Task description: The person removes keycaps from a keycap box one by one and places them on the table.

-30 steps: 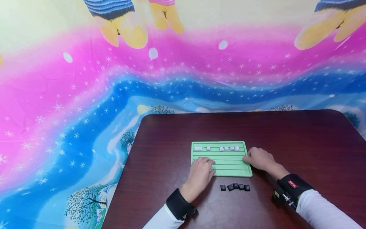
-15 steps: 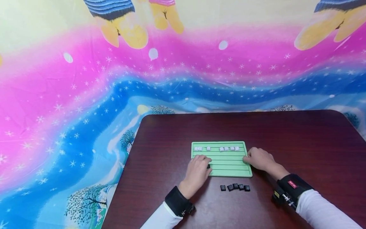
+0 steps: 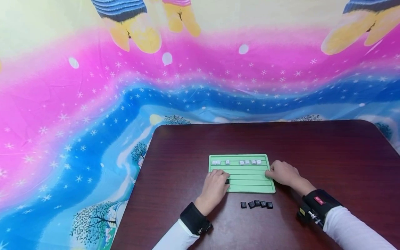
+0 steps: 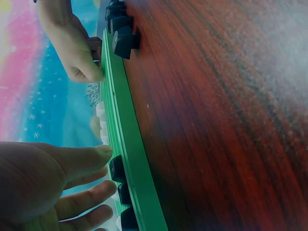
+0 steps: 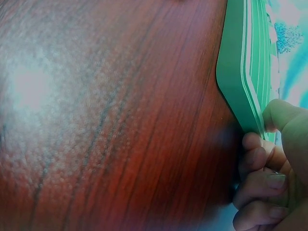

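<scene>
Nearest, in front of the board [image 3: 250, 189]: five loose black caps [image 3: 256, 204] lying in a short row on the table [image 3: 312, 146]. At the board's left edge: left hand [image 3: 215, 185] resting, fingers straight, fingertips [image 4: 103, 150] touching a black cap [image 4: 117, 168] already seated in a lower groove. At the board's right edge: right hand [image 3: 281, 173] gripping the rim, fingers [image 5: 255, 159] curled round it. Along the board's far row: white caps [image 3: 236, 162] sitting in line. Judged risks: tipping the seated cap out of its groove through uneven fingertip pressure; jolting the board through a slackening right-hand grip, shaking the white caps loose.
</scene>
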A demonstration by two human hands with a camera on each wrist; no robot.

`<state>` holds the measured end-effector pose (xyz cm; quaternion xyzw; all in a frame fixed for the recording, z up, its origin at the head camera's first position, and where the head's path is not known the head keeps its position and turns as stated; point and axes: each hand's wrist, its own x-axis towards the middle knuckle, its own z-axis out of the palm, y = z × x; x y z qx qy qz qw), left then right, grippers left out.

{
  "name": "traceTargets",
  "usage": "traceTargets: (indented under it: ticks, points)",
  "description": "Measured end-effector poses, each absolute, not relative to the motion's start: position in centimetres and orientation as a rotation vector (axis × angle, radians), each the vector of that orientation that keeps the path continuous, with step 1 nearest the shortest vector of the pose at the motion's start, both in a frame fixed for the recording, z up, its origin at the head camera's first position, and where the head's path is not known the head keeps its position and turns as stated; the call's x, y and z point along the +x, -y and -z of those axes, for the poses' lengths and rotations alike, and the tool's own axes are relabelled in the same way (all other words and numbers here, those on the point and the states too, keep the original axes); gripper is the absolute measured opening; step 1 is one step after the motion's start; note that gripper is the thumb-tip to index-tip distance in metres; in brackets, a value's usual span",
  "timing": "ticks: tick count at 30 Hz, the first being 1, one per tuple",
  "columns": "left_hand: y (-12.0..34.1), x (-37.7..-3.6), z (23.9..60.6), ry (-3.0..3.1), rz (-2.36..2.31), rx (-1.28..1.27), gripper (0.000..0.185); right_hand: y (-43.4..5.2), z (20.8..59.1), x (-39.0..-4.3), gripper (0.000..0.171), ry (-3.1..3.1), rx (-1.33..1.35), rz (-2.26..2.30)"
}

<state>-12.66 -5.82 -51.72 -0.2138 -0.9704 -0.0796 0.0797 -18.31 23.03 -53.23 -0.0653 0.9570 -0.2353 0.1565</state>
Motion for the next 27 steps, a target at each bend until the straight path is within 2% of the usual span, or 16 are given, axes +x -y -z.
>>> traceTargets:
  ticks: [27]
  points:
    - [5.9, -13.0, 52.8, 2.903, 0.199, -0.668, 0.016, -22.9, 53.2, -18.3, 0.043, -2.734, -0.161, 0.647]
